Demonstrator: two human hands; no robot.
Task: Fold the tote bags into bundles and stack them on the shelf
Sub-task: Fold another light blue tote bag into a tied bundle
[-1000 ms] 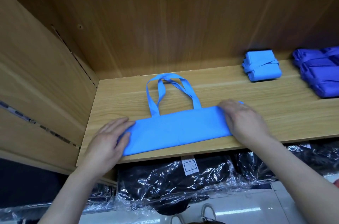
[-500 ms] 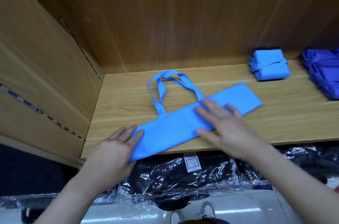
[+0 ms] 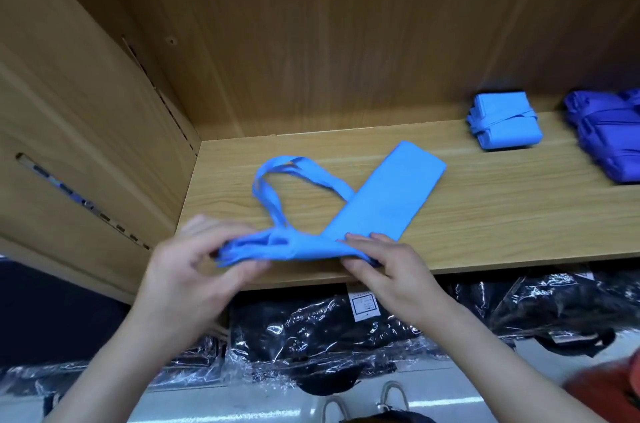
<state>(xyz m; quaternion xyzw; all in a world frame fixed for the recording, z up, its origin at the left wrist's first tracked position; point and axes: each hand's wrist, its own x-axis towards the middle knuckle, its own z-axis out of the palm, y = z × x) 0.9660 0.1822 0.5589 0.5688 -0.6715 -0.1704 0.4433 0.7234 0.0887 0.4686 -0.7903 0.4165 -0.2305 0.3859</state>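
The scene is taken in by a single wide-angle view worn on the head, pointed forward and down into a wooden shelf [image 3: 485,221]. The shelf board is seen from close above its front edge. The left hand [image 3: 187,273] and right hand [image 3: 394,270], by which the tote bag [image 3: 384,200] is held, are framed low and centre, nearest the lens.

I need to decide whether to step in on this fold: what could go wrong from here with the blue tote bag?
1. The left hand and right hand pinch the near end of the light blue tote bag right at the front edge of the shelf. A loose grip could drop it onto the plastic-wrapped black goods below.
2. Its handles lie looped and loose, so they may get caught in the fold.
3. The far end is unheld and angled, so the bundle may come out skewed.
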